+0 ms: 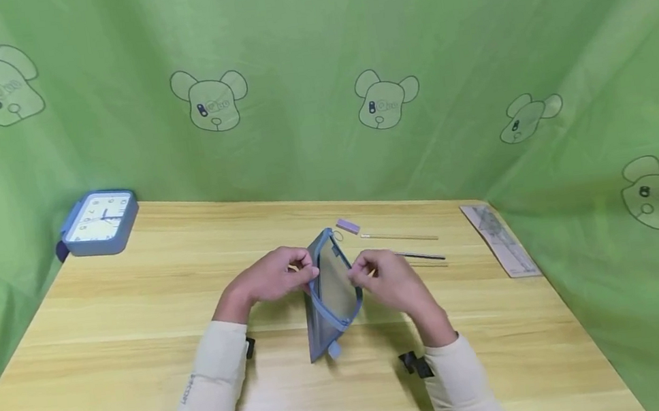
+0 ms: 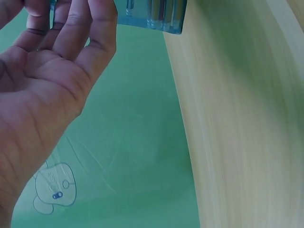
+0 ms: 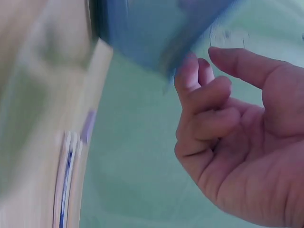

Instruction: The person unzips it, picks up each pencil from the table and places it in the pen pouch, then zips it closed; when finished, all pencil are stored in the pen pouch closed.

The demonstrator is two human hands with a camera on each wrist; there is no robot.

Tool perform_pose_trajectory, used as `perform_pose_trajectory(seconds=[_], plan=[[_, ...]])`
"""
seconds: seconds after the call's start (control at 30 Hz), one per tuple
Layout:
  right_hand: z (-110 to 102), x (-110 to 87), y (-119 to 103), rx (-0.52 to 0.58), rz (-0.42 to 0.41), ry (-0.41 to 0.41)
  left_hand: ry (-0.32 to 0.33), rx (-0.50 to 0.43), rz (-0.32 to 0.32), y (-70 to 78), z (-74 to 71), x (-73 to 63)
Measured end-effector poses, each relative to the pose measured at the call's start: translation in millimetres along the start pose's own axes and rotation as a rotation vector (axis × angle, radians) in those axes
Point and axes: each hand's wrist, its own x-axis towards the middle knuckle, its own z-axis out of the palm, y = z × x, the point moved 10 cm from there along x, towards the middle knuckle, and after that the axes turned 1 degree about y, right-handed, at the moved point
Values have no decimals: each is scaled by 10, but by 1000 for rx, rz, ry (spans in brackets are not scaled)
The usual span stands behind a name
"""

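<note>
A blue-edged, see-through zip pouch [image 1: 318,333] stands upright at the middle of the table with its mouth spread apart. My left hand [image 1: 281,274] pinches the left rim. On the opposite rim, the curled fingers of my right hand [image 1: 384,279] hold the edge; in the right wrist view its thumb stands apart from the fingertips, beside the blurred pouch [image 3: 156,28]. Slim stick shapes show through the pouch [image 2: 156,21] in the left wrist view; whether they lie inside or behind it I cannot tell. A blue tab [image 1: 334,350] hangs at its near end.
Behind the pouch lies a purple eraser [image 1: 348,226]. To its right are a pencil [image 1: 401,234], a dark pen [image 1: 425,255] and another pencil [image 1: 429,264]. A flat ruler pack [image 1: 500,241] lies by the right edge; a blue clock [image 1: 100,222] stands back left. Green curtain [image 1: 311,153] surrounds the table.
</note>
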Motion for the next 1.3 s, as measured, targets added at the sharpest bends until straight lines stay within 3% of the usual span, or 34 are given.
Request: perform_pose_trajectory(seconds=[0.2,0.43,0.53,0.67,0.9,1.3], plan=[[-437,-30,436,33,75,7,20,-50,-27,-55,-69,-38],[-905,-202,1292,15,274,17,22,-54,-37,-63,-84,-52],[-1033,-292,1664,38,364,10,18,-50,-43,-72,-74,-47],[-1084,-350,2020,85,424,-15,28,-33,-47,-76,-84,-57],[-965,-334,2215,190,419,-60,30,-45,-46,-88,-92,-67],[-925,-346,2292,210,455,-18,24,-24,-33,-50,-69,-38]])
